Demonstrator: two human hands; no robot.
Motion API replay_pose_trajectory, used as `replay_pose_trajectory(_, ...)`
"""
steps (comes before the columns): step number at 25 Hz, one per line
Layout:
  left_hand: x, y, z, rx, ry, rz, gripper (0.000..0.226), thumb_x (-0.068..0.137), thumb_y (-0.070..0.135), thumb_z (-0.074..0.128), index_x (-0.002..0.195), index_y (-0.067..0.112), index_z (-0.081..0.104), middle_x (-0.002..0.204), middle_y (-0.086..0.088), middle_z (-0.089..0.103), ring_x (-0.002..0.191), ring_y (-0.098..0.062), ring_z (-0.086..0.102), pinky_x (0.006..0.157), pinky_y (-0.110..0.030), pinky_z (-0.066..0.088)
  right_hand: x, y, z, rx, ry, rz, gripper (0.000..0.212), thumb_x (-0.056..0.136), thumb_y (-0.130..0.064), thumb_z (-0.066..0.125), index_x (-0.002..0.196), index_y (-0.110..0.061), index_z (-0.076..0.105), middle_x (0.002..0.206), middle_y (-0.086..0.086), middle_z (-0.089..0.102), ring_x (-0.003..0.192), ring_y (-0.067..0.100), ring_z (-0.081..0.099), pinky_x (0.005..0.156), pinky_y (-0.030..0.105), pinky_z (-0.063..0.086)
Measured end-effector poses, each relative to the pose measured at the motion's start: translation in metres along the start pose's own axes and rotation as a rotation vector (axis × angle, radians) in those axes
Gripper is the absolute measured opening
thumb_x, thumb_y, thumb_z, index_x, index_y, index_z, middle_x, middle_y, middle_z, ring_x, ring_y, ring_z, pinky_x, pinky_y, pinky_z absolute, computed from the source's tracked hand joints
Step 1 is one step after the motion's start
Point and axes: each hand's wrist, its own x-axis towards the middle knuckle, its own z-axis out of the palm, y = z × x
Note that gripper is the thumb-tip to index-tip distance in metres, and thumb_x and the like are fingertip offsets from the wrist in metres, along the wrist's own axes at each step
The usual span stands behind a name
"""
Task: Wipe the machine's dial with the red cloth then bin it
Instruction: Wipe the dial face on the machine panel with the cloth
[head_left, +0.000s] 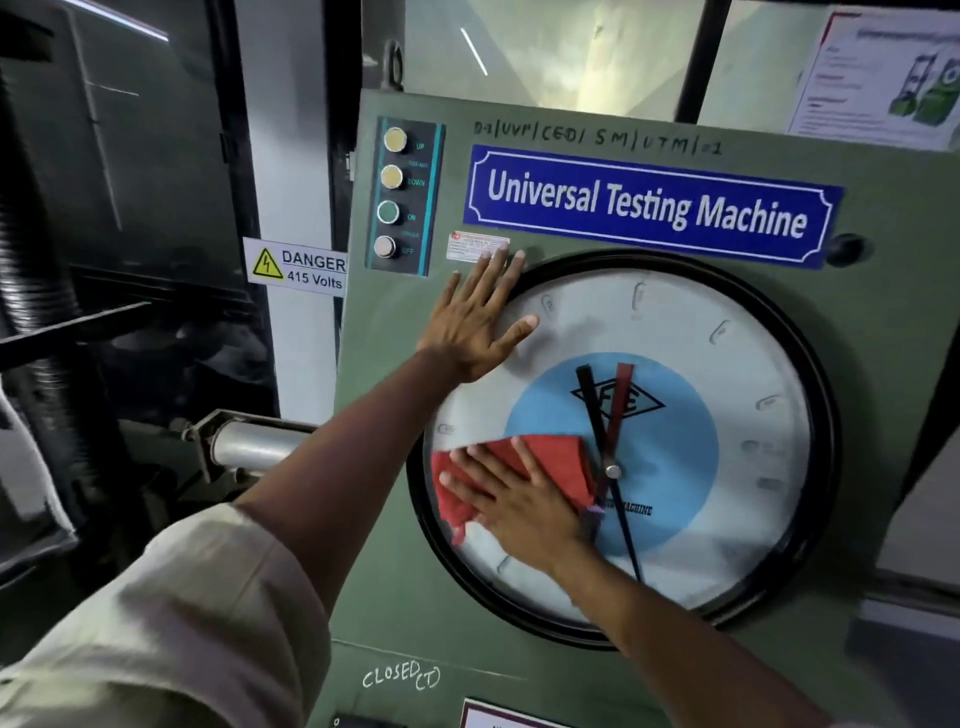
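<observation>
Nearest to me is my pale rolled sleeve (171, 618) on the left arm, which reaches up and forward to the green front panel of the machine (395, 551). Lower right, my right forearm comes in from the bottom edge, and my right hand (519, 504) lies flat with fingers spread on the red cloth (550, 457), pressing it against the glass of the dial (727, 364); this grip is not closed round the cloth but laid open on top of it. The cloth sits on the lower left part of the dial face, crumpled, half over the blue centre disc and half over the white ring, just left of the pivot where the black pointer (592, 410) and the red pointer (621, 400) meet. A bit of cloth hangs below my fingers toward the black rim. Higher up, my left hand (478, 322) rests open and empty, palm on the panel, fingertips over the upper left of the dial's rim and the thumb on the glass. Beyond it, a column of four round buttons (392, 195) stands on a dark strip, marked UP, DOWN, ON and OFF. Right of that is a blue nameplate (649, 205) reading Universal Testing Machine. Off the panel's left edge, a danger sign (296, 267) reads 415 Volts.
</observation>
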Motion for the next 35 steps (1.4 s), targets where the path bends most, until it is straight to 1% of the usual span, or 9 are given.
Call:
replay_pose_trajectory(8,0.002,-0.010,-0.007,-0.115,-0.122,-0.002,0.079,0.100,0.071,0.018,0.165,0.036,-0.008,0.175,0.006,-0.010,0.161,-0.011,-0.007,0.130,-0.045,0.006,-0.021,-0.004,-0.002,-0.115,-0.209,-0.262,0.084,0.106,-0.042,0.045,0.164,-0.037,-0.015,0.173,-0.006,-0.024,0.162,0.018,-0.012,0.129,0.062,-0.001)
replay_pose_trajectory(14,0.010,-0.006,-0.025,-0.260,-0.227,-0.125,0.079,0.098,0.070,0.014,0.167,0.034,0.000,0.176,0.004,-0.007,0.162,-0.014,0.000,0.130,-0.044,0.008,0.048,0.059,-0.057,0.003,0.003,0.297,0.102,0.089,-0.030,0.070,0.166,-0.041,0.004,0.177,-0.003,0.001,0.163,0.023,0.009,0.122,0.070,0.015)
replay_pose_trajectory(17,0.013,-0.006,-0.034,-0.318,-0.207,-0.176,0.074,0.103,0.064,0.016,0.167,0.029,0.006,0.176,0.004,-0.001,0.162,-0.013,-0.001,0.129,-0.038,0.004,0.045,0.086,-0.079,0.084,0.170,0.514,0.070,0.093,-0.031,0.058,0.159,-0.039,0.034,0.165,-0.005,0.039,0.151,0.020,0.039,0.118,0.060,0.029)
replay_pose_trajectory(19,0.018,-0.001,-0.037,-0.319,-0.204,-0.186,0.069,0.107,0.059,0.017,0.168,0.027,0.006,0.176,0.003,0.000,0.161,-0.013,-0.001,0.130,-0.038,0.003,0.043,0.094,-0.092,0.365,0.395,0.694,0.048,0.096,-0.029,0.049,0.144,-0.031,0.055,0.142,-0.005,0.061,0.129,0.021,0.058,0.107,0.046,0.042)
replay_pose_trajectory(22,0.027,0.013,-0.037,-0.309,-0.208,-0.176,0.070,0.107,0.059,0.017,0.168,0.026,0.007,0.176,0.003,0.001,0.162,-0.014,0.001,0.130,-0.042,0.006,0.060,0.106,-0.118,1.086,0.754,1.108,0.030,0.105,-0.019,0.049,0.135,-0.015,0.053,0.125,0.005,0.065,0.109,0.023,0.064,0.097,0.037,0.048)
replay_pose_trajectory(25,0.036,0.026,-0.033,-0.316,-0.210,-0.147,0.073,0.105,0.062,0.017,0.168,0.026,0.008,0.176,0.003,0.002,0.161,-0.013,0.001,0.130,-0.041,0.006,0.071,0.126,-0.144,1.705,0.985,1.508,0.007,0.108,-0.013,0.051,0.112,-0.017,0.055,0.108,0.007,0.065,0.090,0.019,0.063,0.101,0.049,0.054)
replay_pose_trajectory(29,0.042,0.037,-0.023,-0.287,-0.220,-0.143,0.074,0.104,0.066,0.014,0.168,0.029,0.006,0.176,0.003,0.001,0.162,-0.015,0.000,0.130,-0.044,0.005,0.059,0.145,-0.174,2.453,0.783,1.644,0.050,0.112,-0.039,0.035,0.149,-0.012,0.056,0.139,0.018,0.064,0.107,0.034,0.065,0.106,0.049,0.047)
replay_pose_trajectory(33,0.045,0.036,-0.019,-0.281,-0.198,-0.158,0.076,0.102,0.069,0.014,0.167,0.030,0.007,0.176,0.004,0.002,0.162,-0.015,0.000,0.127,-0.041,0.005,0.039,0.152,-0.189,2.550,0.824,1.635,0.074,0.099,-0.073,0.035,0.145,-0.018,0.057,0.133,0.021,0.067,0.113,0.041,0.065,0.087,0.053,0.053)
replay_pose_trajectory(35,0.046,0.036,-0.019,-0.266,-0.197,-0.149,0.077,0.102,0.070,0.015,0.167,0.029,0.008,0.176,0.004,0.003,0.161,-0.015,0.001,0.126,-0.041,0.007,0.034,0.156,-0.193,2.501,0.786,1.642,0.070,0.094,-0.063,0.059,0.141,-0.011,0.062,0.118,0.018,0.072,0.099,0.038,0.070,0.080,0.050,0.058)
